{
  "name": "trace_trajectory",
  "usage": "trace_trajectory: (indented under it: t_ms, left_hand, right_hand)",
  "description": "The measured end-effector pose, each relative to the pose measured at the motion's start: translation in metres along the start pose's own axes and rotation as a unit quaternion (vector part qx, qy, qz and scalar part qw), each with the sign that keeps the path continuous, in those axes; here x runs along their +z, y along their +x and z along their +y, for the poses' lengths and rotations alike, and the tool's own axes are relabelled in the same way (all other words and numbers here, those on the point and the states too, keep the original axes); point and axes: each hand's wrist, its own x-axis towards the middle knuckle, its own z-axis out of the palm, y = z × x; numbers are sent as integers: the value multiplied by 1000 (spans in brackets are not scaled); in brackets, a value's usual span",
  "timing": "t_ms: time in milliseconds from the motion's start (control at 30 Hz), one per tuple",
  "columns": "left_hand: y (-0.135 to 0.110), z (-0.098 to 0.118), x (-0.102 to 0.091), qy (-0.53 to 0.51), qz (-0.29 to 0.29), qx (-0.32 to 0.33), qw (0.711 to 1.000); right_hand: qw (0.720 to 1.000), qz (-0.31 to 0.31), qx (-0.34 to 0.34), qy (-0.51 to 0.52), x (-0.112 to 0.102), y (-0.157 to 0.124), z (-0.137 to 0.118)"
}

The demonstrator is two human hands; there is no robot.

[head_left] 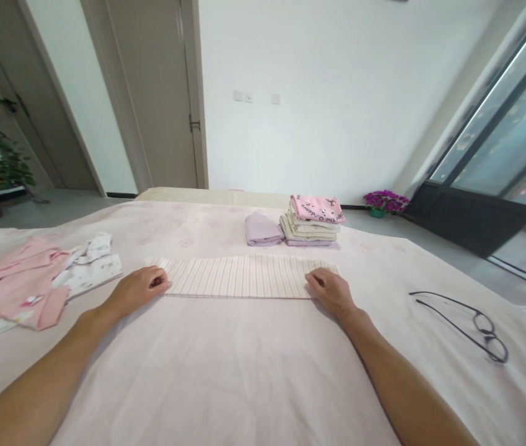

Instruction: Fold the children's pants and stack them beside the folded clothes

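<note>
A striped cloth [239, 276], folded into a long narrow band, lies flat across the pale pink bed sheet [225, 371]. My left hand [139, 288] pinches the band's near left corner with curled fingers. My right hand [330, 290] grips the near right corner the same way. Both forearms reach in from the bottom of the view.
A stack of folded clothes [311, 222] topped by a pink printed piece stands behind the band, with a folded lilac piece [263, 229] beside it. Loose pink and white garments [35, 279] lie at the left. Eyeglasses [469, 322] rest at the right. Doors, a potted plant and flowers stand beyond.
</note>
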Motion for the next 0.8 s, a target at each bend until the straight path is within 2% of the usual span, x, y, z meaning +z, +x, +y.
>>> trace_trajectory:
  t_ms: [100, 167, 233, 300, 433, 633, 700, 800]
  left_hand:
    - [1, -3, 5, -5, 1, -7, 1000]
    - [1, -3, 7, -1, 2, -17, 1000]
    - [1, -2, 9, 6, 7, -27, 1000]
    - [1, -1, 10, 13, 13, -36, 999]
    - [1, 3, 10, 18, 14, -48, 999]
    - [2, 2, 12, 21, 15, -55, 998]
    - [2, 1, 13, 20, 17, -53, 998]
    - [2, 1, 14, 17, 17, -50, 998]
  right_hand:
    - [980, 164, 104, 34, -3, 9, 30]
    - [956, 218, 192, 46, -6, 13, 54]
    - [943, 191, 266, 66, -8, 13, 77]
    - [940, 135, 297, 98, -7, 12, 94]
    - [951, 53, 250, 176, -3, 11, 109]
    - [927, -78, 181, 318, -13, 14, 102]
    - [934, -82, 167, 305, -16, 14, 98]
    - [956, -44, 191, 217, -15, 17, 94]
